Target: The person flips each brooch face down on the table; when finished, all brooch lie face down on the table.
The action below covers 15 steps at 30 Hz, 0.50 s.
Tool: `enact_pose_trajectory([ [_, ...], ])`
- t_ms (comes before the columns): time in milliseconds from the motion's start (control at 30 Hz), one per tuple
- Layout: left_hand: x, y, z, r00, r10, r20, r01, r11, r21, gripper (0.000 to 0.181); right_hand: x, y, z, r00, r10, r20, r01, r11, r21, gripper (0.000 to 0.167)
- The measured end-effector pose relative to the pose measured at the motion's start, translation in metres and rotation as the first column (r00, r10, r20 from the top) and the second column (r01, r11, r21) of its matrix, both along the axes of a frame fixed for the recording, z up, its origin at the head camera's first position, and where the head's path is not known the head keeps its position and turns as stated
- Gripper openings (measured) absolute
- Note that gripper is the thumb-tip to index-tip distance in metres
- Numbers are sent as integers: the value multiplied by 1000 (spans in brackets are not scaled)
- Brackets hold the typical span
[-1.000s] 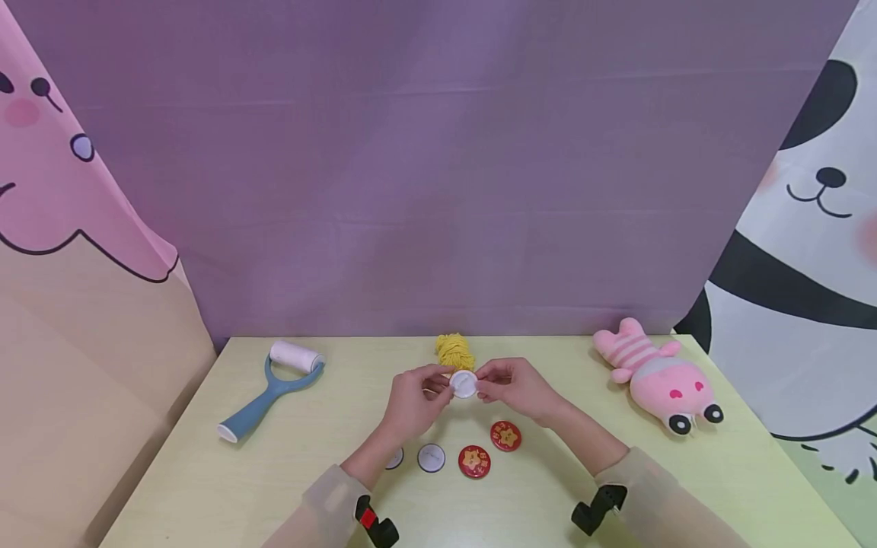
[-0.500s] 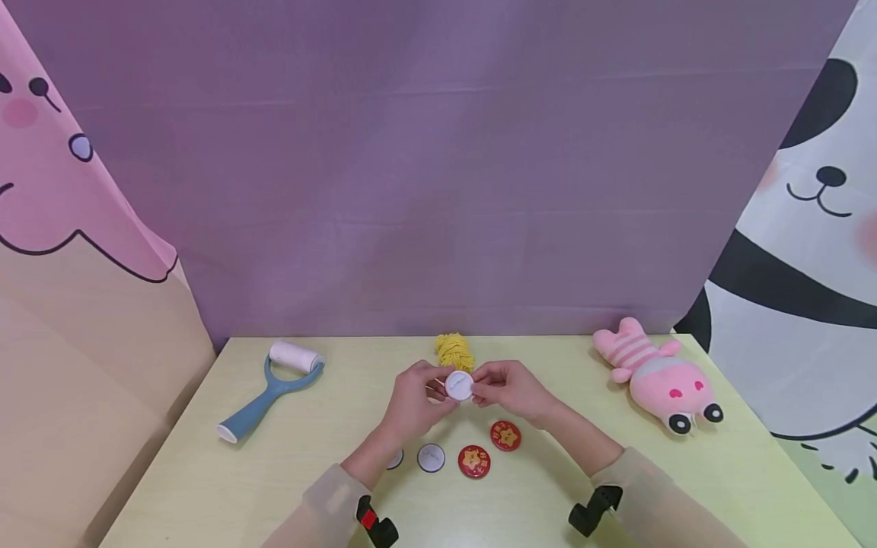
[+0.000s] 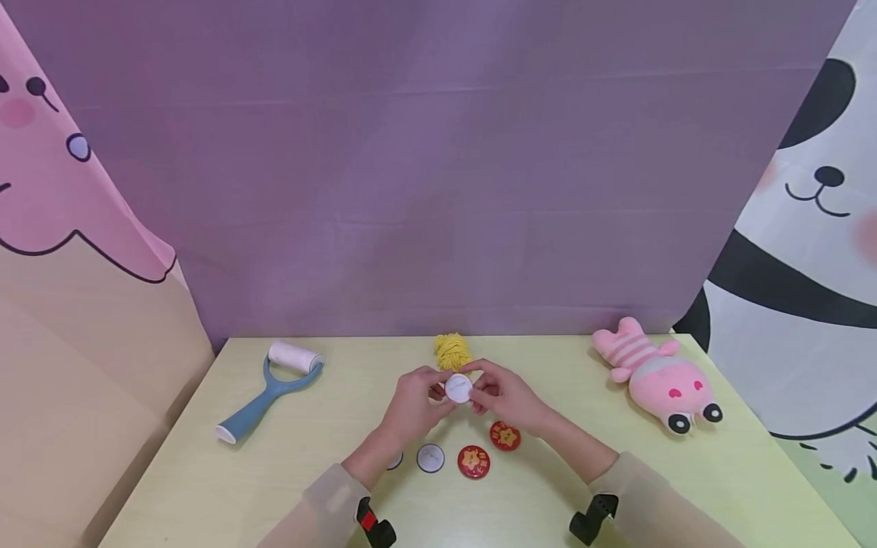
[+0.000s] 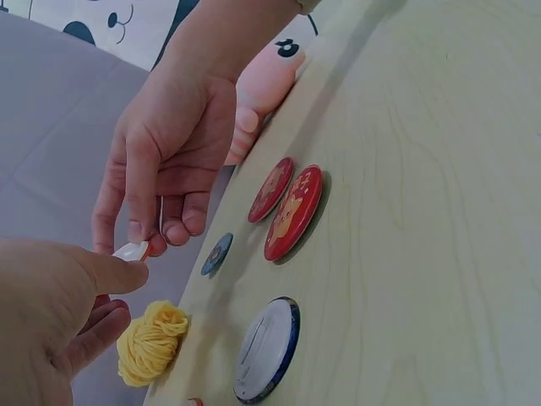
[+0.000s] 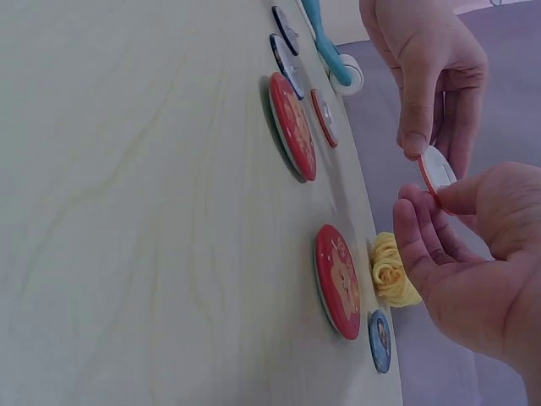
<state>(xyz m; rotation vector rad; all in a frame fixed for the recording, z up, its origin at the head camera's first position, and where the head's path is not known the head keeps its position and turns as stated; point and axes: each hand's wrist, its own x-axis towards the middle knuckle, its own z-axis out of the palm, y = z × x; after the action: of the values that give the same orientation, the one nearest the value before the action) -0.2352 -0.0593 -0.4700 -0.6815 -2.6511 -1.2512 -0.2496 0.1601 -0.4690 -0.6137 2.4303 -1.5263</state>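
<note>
A round pin-back badge [image 3: 458, 388], its white pin side facing me, is held up above the table between both hands. My left hand [image 3: 412, 403] pinches its left edge between thumb and fingers. At its right edge my right hand [image 3: 510, 394] grips it with the thumb, the index finger reaching over the top. Its red rim shows in the right wrist view, where the badge [image 5: 436, 172] is tilted. On the table below lie two red badges [image 3: 474, 462] face up and a white-backed badge [image 3: 431, 458]; another badge [image 3: 395, 460] is partly hidden by my left wrist.
Yellow yarn [image 3: 453, 352] lies at the back edge behind the hands. A blue-handled lint roller [image 3: 270, 392] is at the left, a pink plush toy [image 3: 661, 378] at the right. A small blue badge [image 5: 380, 342] shows near the yarn in the right wrist view.
The held badge has shifted slightly left and down. My right index finger has moved up over the badge's top edge. The things on the table have stayed in place.
</note>
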Motion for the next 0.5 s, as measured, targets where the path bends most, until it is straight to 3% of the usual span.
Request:
enact_pose_trajectory([
  [200,0,-2,-3,1000,-7,-2,7,1000,-1,40,2,-2,0,997,-1,-79,6,998,59,40],
  [500,-1,-6,-7,1000,-21,15,22,998,-53,38,3,-3,-1,971,8,-239,41,980,197,45],
])
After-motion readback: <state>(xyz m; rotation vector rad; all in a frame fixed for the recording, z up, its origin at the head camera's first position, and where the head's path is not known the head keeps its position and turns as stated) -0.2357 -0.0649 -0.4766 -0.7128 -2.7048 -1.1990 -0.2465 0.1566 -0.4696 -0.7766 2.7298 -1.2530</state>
